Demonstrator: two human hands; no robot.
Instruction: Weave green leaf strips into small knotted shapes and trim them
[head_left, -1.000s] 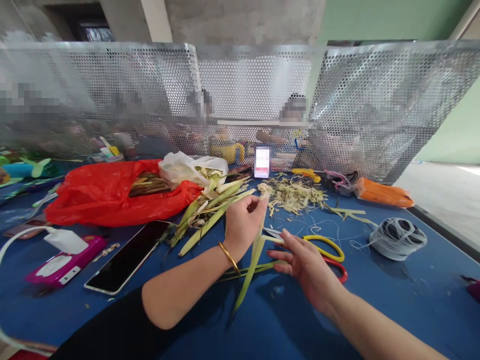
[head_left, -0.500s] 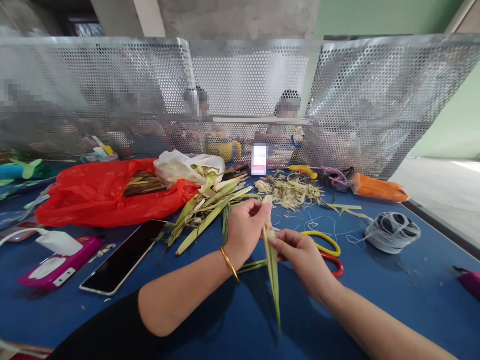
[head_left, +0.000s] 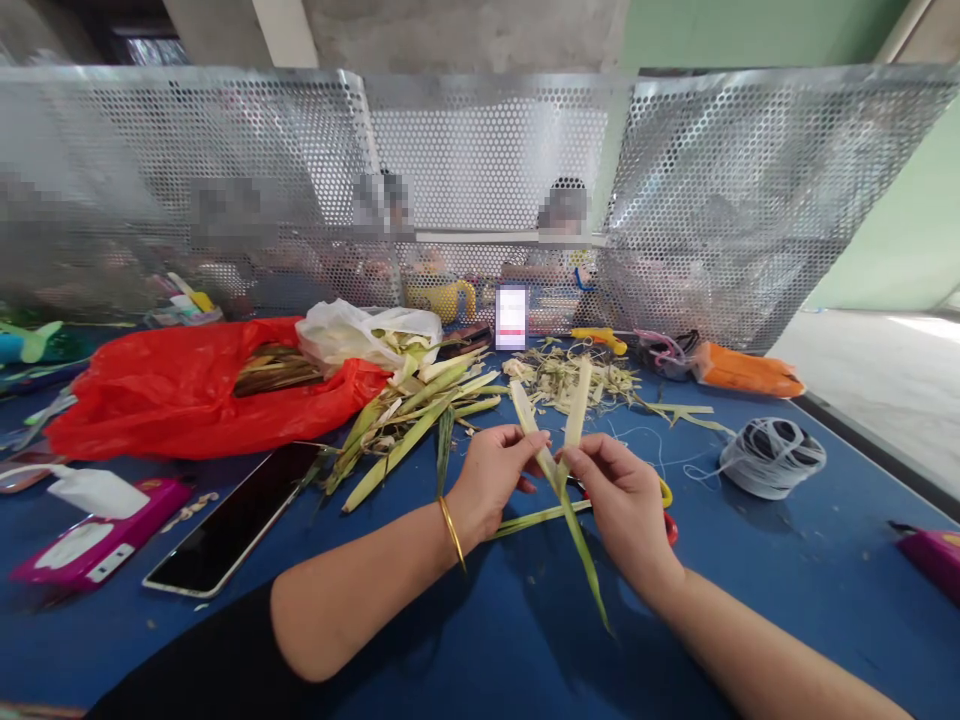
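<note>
- Far left: magenta power strip (head_left: 112,525) on the blue table (head_left: 480,640); a white charger (head_left: 97,493) sits on top of it.
- Behind the strip: red plastic bag (head_left: 150,400), its mouth showing dry leaves (head_left: 277,370).
- Next: dark-screened phone (head_left: 236,520), lying flat and slanted.
- Left of centre: loose heap of green husk leaves (head_left: 405,430), in front of the white plastic bag (head_left: 341,330).
- Left hand (head_left: 487,475): thumb and fingers pinch the left limb of the split leaf (head_left: 568,502).
- The split leaf is between both hands, above the table; its two pale limbs spread upward in a V, its green tip points down.
- Right hand (head_left: 622,495): narrow pinch on the right limb.
- Beside the right hand: scissors (head_left: 670,528), only partly visible.
- Right: ball of pale twine (head_left: 772,457), near the orange packet (head_left: 750,370).
</note>
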